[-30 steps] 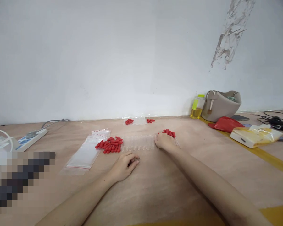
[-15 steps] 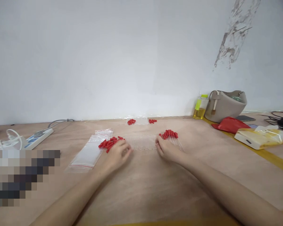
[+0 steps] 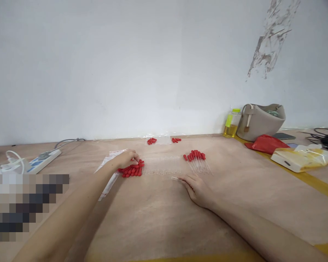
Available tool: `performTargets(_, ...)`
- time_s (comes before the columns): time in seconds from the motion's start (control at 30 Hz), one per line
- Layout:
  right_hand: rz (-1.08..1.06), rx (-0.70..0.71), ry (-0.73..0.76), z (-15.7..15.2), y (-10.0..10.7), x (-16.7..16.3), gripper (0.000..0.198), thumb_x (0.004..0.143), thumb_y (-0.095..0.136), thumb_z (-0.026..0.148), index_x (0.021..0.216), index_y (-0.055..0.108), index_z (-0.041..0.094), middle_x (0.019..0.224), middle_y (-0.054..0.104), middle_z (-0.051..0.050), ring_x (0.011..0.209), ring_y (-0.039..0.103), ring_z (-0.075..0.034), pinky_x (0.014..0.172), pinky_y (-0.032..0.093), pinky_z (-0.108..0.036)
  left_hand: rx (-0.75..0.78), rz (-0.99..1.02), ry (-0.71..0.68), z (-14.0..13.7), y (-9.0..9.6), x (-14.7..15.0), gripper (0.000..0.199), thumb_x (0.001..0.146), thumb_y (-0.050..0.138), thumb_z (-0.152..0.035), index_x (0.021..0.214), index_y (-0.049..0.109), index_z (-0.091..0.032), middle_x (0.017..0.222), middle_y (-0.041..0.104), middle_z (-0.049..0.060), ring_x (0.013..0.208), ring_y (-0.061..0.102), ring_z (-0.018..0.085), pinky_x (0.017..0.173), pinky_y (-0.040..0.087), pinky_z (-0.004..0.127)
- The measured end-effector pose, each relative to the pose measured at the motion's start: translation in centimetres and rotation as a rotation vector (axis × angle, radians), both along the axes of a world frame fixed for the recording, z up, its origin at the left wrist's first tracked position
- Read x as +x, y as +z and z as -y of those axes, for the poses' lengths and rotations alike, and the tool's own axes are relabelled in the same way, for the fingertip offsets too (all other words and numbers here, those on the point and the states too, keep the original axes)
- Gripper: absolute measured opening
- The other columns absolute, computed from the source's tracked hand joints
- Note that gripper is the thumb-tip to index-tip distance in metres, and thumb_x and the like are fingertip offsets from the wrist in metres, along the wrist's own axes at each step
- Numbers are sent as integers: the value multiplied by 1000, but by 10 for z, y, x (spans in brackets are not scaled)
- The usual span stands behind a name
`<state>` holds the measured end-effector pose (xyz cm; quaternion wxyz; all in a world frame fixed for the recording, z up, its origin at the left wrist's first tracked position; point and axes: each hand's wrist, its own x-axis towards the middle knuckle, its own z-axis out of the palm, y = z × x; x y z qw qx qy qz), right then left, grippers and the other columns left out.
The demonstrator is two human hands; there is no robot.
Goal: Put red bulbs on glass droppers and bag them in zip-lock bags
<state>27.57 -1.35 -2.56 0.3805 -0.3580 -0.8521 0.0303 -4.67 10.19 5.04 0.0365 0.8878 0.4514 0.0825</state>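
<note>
My left hand (image 3: 129, 158) bends over a heap of red rubber bulbs (image 3: 131, 171), its fingertips pinched on a bulb at the heap's upper right edge. A thin clear glass dropper tube (image 3: 175, 178) points left from the pinched fingertips of my right hand (image 3: 195, 187), low over the table. Between the hands lies a row of clear dropper tubes (image 3: 162, 165), side by side. Above my right hand are several finished droppers (image 3: 196, 157), red bulbs on their far ends, fanned on the table.
Clear zip bags (image 3: 109, 187) lie partly under my left forearm. More red bulbs (image 3: 152, 141) rest by the wall in clear plastic. A power strip (image 3: 45, 160) is at left. At right are a bottle of yellow liquid (image 3: 231, 123), a grey bag (image 3: 262, 122) and a red pouch (image 3: 269, 144).
My left hand has moved up and left onto the red bulbs. My right hand has come away from the row toward me, with a glass tube showing in its fingers.
</note>
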Motion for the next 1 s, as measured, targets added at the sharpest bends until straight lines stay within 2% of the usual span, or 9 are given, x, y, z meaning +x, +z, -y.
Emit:
performTargets(0.2,16,6,3,0,-1,-1,25,86,34,17,102,54,17,85,62,-6,80,54,-15,74,40,-29,7,30,13,1,5,-1,14,72,51,-29,71,61,-18,81,55,4,76,53,18,70,40,27)
performTargets(0.33,27,25,-33,2,2,-1,22,86,35,16,97,54,17,83,62,-5,75,55,-13,73,35,-29,92,135,34,29,10,19,17,79,44,-30,83,53,-17,87,53,5,81,51,18,72,40,28)
performTargets(0.43,39,40,-66,2,4,-2,19,85,37,17,89,56,17,80,61,-4,73,54,-13,72,33,-30,88,353,-7,68,-4,51,14,84,40,-29,85,49,-18,81,55,3,74,52,16,68,41,28)
performTargets(0.53,52,59,-78,0,4,-2,18,85,40,18,87,57,18,81,61,-4,75,54,-13,71,31,-29,-14,485,-35,101,-34,81,11,84,42,-27,83,49,-18,80,57,2,72,54,15,65,42,26)
performTargets(0.6,53,67,-72,-1,3,-3,18,85,41,19,88,59,19,82,60,-4,76,54,-13,71,31,-28,-67,599,-19,112,-52,93,13,84,44,-28,88,50,-17,78,57,2,70,54,14,62,43,25)
performTargets(0.67,38,61,-58,-2,3,-4,18,85,42,21,89,60,20,81,61,-3,75,54,-12,71,30,-28,-99,636,-25,115,-63,98,20,83,46,-28,101,49,-18,80,58,1,72,54,14,64,43,25)
performTargets(0.73,1,35,-44,-1,2,-6,17,85,44,22,89,60,20,81,61,-2,74,54,-12,71,31,-28,-90,600,-50,114,-64,99,20,84,46,-28,100,52,-19,81,58,1,74,54,14,67,42,25)
performTargets(0.87,-69,-26,-35,1,4,-12,17,85,44,24,87,60,20,80,61,-2,72,54,-11,70,32,-27,-51,541,-92,113,-57,98,20,85,43,-28,82,59,-17,77,57,1,73,52,14,65,40,25)
performTargets(1.0,-45,-26,-45,2,5,-14,19,85,43,25,87,61,21,80,62,-2,70,54,-11,71,31,-28,-51,565,-99,115,-56,99,19,85,44,-28,83,59,-17,77,57,1,73,52,14,66,40,25)
